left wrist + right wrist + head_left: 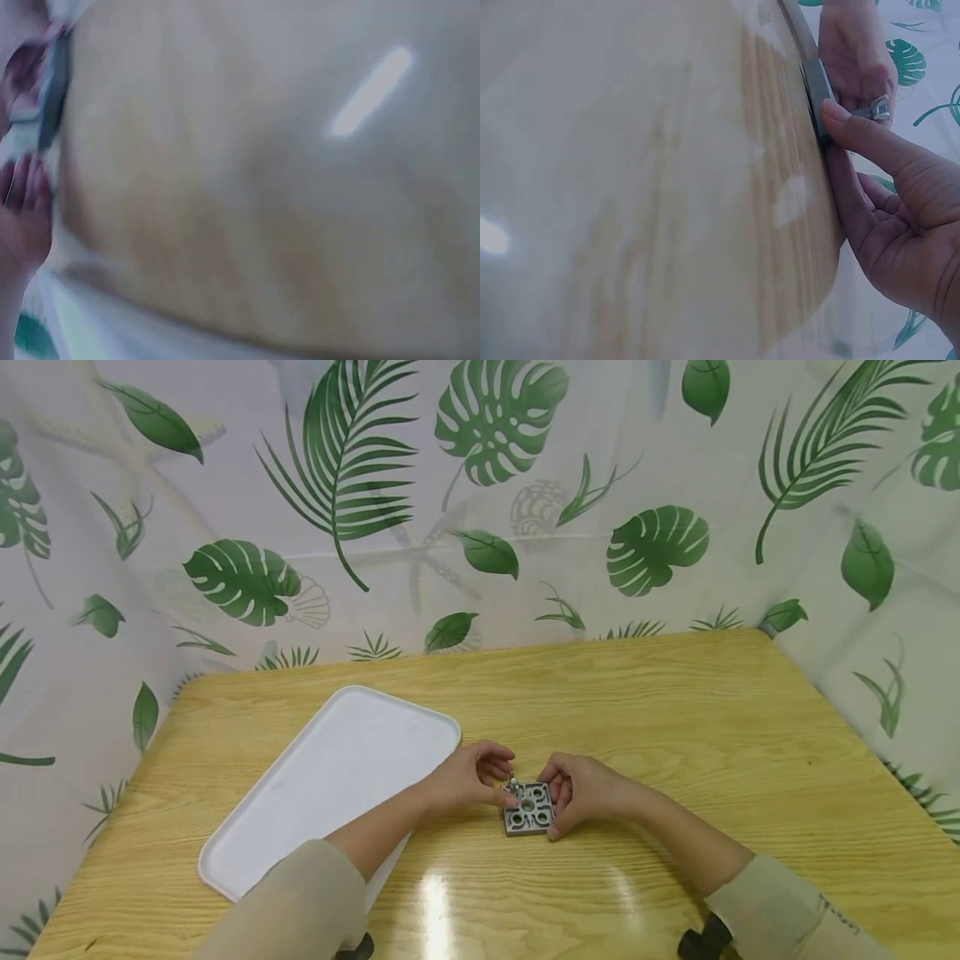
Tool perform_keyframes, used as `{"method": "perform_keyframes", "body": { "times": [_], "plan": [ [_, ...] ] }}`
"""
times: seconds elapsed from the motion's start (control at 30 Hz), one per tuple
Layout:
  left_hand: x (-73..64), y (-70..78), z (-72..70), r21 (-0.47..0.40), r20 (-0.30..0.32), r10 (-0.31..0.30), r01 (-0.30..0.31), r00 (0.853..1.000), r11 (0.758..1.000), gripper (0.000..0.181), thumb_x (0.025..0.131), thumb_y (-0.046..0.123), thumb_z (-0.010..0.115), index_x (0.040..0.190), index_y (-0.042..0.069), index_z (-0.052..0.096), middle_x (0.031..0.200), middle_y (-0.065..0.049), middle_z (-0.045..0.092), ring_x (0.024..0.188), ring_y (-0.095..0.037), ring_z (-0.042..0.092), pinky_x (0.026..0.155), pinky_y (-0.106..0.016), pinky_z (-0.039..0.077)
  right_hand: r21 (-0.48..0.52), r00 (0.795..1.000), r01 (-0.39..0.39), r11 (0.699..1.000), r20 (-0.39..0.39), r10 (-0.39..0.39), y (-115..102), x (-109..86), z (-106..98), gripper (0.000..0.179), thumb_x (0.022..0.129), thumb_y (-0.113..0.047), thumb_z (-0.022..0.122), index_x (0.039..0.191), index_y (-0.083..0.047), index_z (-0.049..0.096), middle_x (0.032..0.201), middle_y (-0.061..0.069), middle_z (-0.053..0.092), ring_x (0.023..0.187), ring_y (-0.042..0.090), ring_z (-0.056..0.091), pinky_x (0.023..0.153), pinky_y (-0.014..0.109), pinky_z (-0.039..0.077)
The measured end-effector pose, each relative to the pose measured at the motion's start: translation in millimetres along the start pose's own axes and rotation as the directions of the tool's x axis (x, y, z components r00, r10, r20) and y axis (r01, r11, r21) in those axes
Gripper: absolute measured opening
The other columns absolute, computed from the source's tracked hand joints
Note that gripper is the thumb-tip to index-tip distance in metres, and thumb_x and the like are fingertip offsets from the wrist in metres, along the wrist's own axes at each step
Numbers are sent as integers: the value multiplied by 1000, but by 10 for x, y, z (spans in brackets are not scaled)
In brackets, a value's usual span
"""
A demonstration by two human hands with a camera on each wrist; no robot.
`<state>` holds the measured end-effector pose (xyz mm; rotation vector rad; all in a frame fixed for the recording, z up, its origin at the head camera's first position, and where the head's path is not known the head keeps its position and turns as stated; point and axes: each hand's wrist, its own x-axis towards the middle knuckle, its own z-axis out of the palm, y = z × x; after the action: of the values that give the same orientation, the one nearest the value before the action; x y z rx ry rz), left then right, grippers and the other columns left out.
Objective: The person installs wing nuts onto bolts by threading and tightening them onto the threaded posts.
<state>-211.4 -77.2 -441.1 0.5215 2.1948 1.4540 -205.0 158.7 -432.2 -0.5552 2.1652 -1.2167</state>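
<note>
A small square grey metal block (pixel 528 817) with several round holes lies at the middle of the table. My right hand (pixel 592 789) pinches its right edge between thumb and fingers; the right wrist view shows the thumb (pixel 838 111) pressed on the block (pixel 819 101). A small silver wing screw (pixel 513 783) stands up at the block's far left corner, its forked head (pixel 882 108) plain in the right wrist view. My left hand (pixel 474 777) is right at it, thumb and fingers spread on either side. The left wrist view is blurred, with that hand (pixel 26 217) at its edge.
A white rectangular tray (pixel 330 768) lies on the wooden table (pixel 660 710) to the left, partly under the left forearm. A leaf-printed cloth (pixel 480 552) hangs behind the table and along both sides.
</note>
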Motion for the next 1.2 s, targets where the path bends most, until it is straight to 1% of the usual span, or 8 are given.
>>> {"method": "perform_keyframes", "body": {
  "times": [0.07,0.2,0.4,0.57,0.83,0.97,1.1,1.2],
  "plan": [
    [-88,-9,161,32,-198,12,-6,980,999,54,75,19,81,119,0,54,105,-8,60,93,-16,57,82,-26,48,3,1000,0,1000,-4,0,4,8,6,62,63,-6,87,111,6,49,86,10,57,72,16,60,63,24,52],
    [-206,-24,460,69,-458,60,-32,887,997,51,71,24,84,107,3,56,98,-6,58,88,-15,55,79,-26,48,8,1000,-1,1000,-19,1,20,19,18,62,62,-5,87,110,6,50,85,9,57,71,15,60,62,24,52],
    [-231,-13,644,33,-561,98,-96,822,995,41,74,23,81,102,5,56,101,-6,56,93,-19,56,83,-28,48,3,999,15,1000,-29,-15,36,31,28,60,62,-5,87,108,6,50,85,9,57,70,15,59,62,24,51],
    [-224,-15,650,56,-589,145,-139,795,989,31,77,22,79,96,6,59,97,-5,60,88,-20,58,78,-26,49,-9,999,5,1000,-36,-6,43,22,26,60,62,-6,87,108,5,50,85,9,57,70,15,60,62,24,51],
    [-199,-30,622,119,-585,193,-152,788,981,24,79,20,77,94,8,63,94,-3,62,83,-17,59,74,-24,49,9,999,20,1000,-37,-20,56,19,29,61,62,-5,87,109,7,49,85,9,57,70,16,60,62,23,52],
    [-205,-15,592,130,-569,207,-161,796,978,18,81,17,76,91,7,65,91,-3,63,82,-16,59,72,-23,50,1,999,11,1000,-36,-11,41,16,27,61,62,-6,87,109,7,49,85,9,57,71,16,60,63,24,52],
    [-203,-13,541,138,-518,231,-186,824,973,15,83,14,74,92,6,66,91,-3,63,83,-16,59,73,-23,50,-15,999,4,1000,-32,-5,26,18,13,61,62,-6,87,109,6,50,85,9,57,71,16,59,63,24,51],
    [-192,-19,466,127,-446,218,-179,868,976,14,84,15,72,94,7,67,92,-3,63,84,-14,59,75,-23,51,-15,1000,6,1000,-25,-6,17,18,5,61,62,-5,87,109,6,50,85,9,57,71,16,59,63,24,51]
  ]
}}
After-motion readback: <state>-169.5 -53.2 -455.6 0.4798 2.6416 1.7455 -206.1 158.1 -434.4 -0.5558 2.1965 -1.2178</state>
